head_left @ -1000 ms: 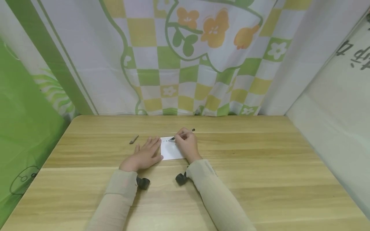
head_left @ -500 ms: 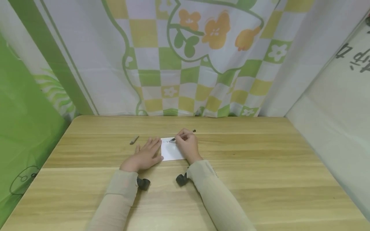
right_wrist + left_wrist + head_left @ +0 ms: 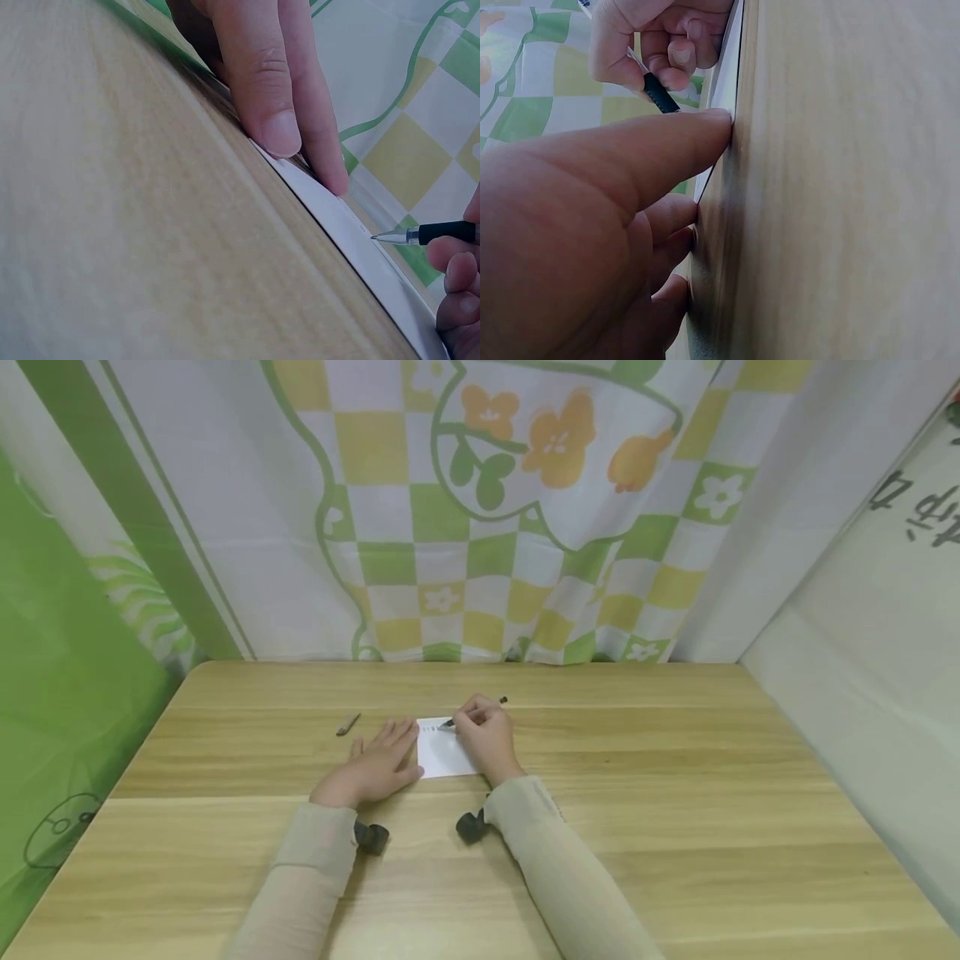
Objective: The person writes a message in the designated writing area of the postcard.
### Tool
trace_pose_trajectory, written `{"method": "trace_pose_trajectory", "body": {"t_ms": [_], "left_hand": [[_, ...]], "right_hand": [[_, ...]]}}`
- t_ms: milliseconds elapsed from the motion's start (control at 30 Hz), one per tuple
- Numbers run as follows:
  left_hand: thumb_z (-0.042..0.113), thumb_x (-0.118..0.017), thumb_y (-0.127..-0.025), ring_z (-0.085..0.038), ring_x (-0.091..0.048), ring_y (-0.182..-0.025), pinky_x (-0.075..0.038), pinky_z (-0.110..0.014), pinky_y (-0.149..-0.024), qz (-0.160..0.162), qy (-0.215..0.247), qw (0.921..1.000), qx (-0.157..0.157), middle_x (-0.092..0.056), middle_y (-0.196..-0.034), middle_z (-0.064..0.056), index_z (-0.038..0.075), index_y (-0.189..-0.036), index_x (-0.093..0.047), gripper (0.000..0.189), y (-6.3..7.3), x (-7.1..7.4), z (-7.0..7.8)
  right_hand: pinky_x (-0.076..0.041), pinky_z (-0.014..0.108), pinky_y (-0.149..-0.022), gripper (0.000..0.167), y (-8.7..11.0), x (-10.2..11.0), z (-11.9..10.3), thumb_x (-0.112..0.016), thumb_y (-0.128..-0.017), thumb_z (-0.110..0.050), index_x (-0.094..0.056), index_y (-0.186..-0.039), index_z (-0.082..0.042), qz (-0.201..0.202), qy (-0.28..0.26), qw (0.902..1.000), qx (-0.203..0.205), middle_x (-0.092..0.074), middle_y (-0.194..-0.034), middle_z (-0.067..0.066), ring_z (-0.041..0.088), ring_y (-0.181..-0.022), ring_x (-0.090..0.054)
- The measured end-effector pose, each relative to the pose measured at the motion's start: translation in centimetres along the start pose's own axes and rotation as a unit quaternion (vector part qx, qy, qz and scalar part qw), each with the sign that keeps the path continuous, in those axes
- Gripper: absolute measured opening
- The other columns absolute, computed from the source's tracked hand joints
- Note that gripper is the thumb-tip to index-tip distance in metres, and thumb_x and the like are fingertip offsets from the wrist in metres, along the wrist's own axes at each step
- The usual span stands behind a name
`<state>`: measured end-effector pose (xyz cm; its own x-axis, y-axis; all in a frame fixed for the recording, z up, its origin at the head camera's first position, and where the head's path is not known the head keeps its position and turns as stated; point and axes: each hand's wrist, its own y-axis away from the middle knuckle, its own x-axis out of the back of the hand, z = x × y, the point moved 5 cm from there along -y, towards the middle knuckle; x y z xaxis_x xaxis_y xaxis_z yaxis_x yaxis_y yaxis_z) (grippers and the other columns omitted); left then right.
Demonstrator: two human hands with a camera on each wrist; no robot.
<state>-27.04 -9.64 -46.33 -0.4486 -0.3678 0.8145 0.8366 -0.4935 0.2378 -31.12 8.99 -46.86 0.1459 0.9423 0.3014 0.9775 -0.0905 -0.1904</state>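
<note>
A small white sheet of paper (image 3: 446, 753) lies on the wooden table, with a short row of dark marks along its top edge. My right hand (image 3: 489, 739) pinches a pen (image 3: 450, 722) over the paper's right side. In the right wrist view the tip of the pen (image 3: 397, 237) meets the paper (image 3: 341, 232) near those marks. My left hand (image 3: 375, 764) lies with its fingers extended, the thumb and fingertips touching the paper's left edge. In the left wrist view my left hand's thumb (image 3: 682, 139) presses the near corner.
A pen cap (image 3: 348, 724) lies on the table (image 3: 637, 827) left of the paper, beyond the left hand. Black wrist cameras (image 3: 471, 827) hang at both cuffs. A patterned curtain (image 3: 487, 560) closes off the table's back edge.
The row of marks on the paper looks slightly longer. Both hands stay in nearly the same place, the right still holding the pen at the paper.
</note>
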Motion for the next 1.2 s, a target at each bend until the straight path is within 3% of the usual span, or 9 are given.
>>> {"method": "trace_pose_trajectory", "body": {"t_ms": [500,867,1200], "left_hand": [[0.043,-0.047,-0.105,-0.038,0.007,-0.154,0.01,-0.073,-0.113,0.004,-0.009,0.9999,-0.003,0.001,-0.17,-0.012,0.007,-0.163,-0.01,0.077,-0.6,-0.1,-0.5],[0.038,-0.049,-0.106,-0.041,0.004,-0.154,0.01,-0.074,-0.113,-0.002,0.003,1.0,-0.001,-0.002,-0.169,-0.016,0.003,-0.162,-0.014,0.075,0.3,0.7,0.8],[0.035,-0.049,-0.106,-0.042,0.002,-0.154,0.007,-0.076,-0.112,0.0,-0.005,1.0,0.003,-0.005,-0.169,-0.018,0.001,-0.161,-0.015,0.073,0.5,0.6,0.8]], "right_hand": [[-0.048,0.035,-0.077,0.012,-0.2,0.2,-0.5,-0.061,-0.084,-0.012,-0.068,-0.074,-0.01,0.001,0.0,1.0,0.007,-0.064,-0.085,0.0,0.019,-0.085,-0.058],[-0.048,0.034,-0.076,0.011,0.0,0.2,-0.6,-0.062,-0.084,-0.012,-0.068,-0.075,-0.011,0.004,-0.001,1.0,-0.001,-0.064,-0.084,0.0,0.02,-0.085,-0.058],[-0.049,0.035,-0.076,0.012,0.1,0.1,-0.3,-0.062,-0.084,-0.013,-0.067,-0.073,-0.01,0.005,-0.007,1.0,0.0,-0.064,-0.08,0.0,0.02,-0.084,-0.058]]}}
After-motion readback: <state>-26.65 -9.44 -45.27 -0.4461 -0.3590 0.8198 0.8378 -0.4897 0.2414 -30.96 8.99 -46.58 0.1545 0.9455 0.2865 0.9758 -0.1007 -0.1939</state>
